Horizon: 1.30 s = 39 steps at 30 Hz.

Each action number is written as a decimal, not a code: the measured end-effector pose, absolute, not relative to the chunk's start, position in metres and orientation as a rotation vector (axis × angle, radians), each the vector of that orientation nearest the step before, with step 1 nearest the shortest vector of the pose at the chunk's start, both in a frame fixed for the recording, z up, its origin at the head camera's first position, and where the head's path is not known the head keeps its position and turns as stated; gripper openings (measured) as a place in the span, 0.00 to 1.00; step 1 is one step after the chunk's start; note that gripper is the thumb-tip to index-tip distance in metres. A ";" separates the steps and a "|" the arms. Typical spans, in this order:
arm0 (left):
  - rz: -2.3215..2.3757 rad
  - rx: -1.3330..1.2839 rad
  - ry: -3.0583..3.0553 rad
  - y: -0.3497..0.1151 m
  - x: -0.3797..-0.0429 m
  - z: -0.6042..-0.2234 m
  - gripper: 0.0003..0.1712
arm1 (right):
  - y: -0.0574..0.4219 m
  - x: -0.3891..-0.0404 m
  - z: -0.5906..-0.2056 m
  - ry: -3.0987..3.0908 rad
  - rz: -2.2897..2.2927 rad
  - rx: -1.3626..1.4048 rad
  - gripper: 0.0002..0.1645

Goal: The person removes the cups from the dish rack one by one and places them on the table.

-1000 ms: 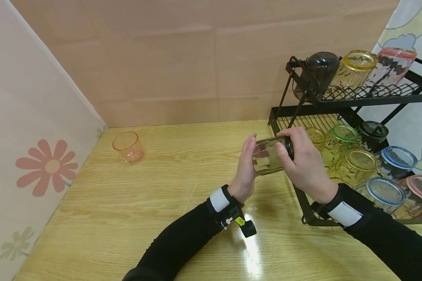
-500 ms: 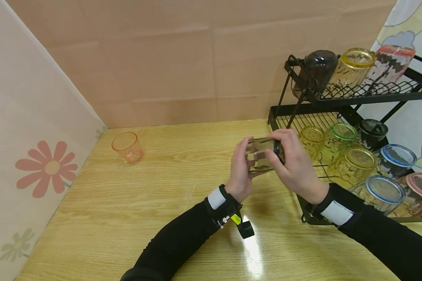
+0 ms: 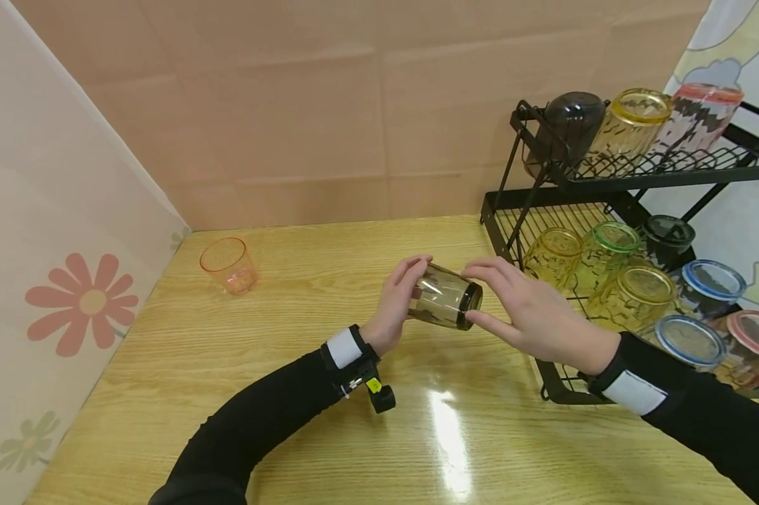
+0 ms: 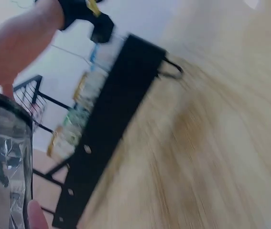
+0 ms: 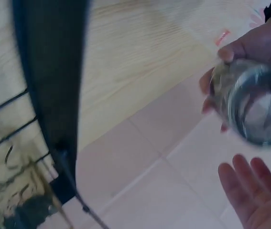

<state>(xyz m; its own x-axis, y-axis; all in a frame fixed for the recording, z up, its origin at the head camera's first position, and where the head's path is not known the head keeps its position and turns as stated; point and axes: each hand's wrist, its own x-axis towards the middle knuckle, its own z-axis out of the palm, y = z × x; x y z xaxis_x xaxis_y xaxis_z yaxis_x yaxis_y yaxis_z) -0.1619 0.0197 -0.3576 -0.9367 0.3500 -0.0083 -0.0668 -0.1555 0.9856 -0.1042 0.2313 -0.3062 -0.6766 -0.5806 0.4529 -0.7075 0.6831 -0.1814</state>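
Tilted nearly on its side, a smoky brown glass (image 3: 441, 298) is held above the table by my left hand (image 3: 392, 301), whose fingers wrap the end facing left. Its thick dark base points right. My right hand (image 3: 537, 315) is spread beside that base, fingertips right at it in the head view. The right wrist view shows a gap between the right hand's fingers (image 5: 247, 176) and the glass (image 5: 259, 109). Part of the glass (image 4: 4, 167) also shows at the left edge of the left wrist view. A pink-orange glass (image 3: 229, 266) stands farther left on the table.
A black two-tier wire rack (image 3: 546, 196) stands on the right. Its lower tier holds several upturned coloured glasses, among them a green one (image 3: 616, 242) and a blue-rimmed one (image 3: 692, 340). Above are a dark glass (image 3: 569, 130), a yellow one (image 3: 635, 126) and a pink one (image 3: 698, 119).
My left hand has carried the smoky glass left and slightly nearer to me. The right hand has let go of its base and opened.
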 end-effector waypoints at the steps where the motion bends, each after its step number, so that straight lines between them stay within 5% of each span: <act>1: 2.142 0.344 1.874 0.015 -0.163 -0.359 0.27 | 0.233 -0.104 -0.305 -2.547 0.464 1.027 0.32; 16: 1.720 0.613 2.271 -0.068 -0.189 -0.366 0.22 | 0.266 -0.104 -0.300 -2.558 0.089 1.152 0.40; 28: 1.060 0.857 2.808 -0.114 -0.212 -0.359 0.31 | 0.280 -0.106 -0.300 -2.622 -0.060 1.091 0.44; 39: 0.648 0.808 3.106 -0.146 -0.238 -0.364 0.31 | 0.285 -0.106 -0.297 -2.735 -0.121 0.955 0.47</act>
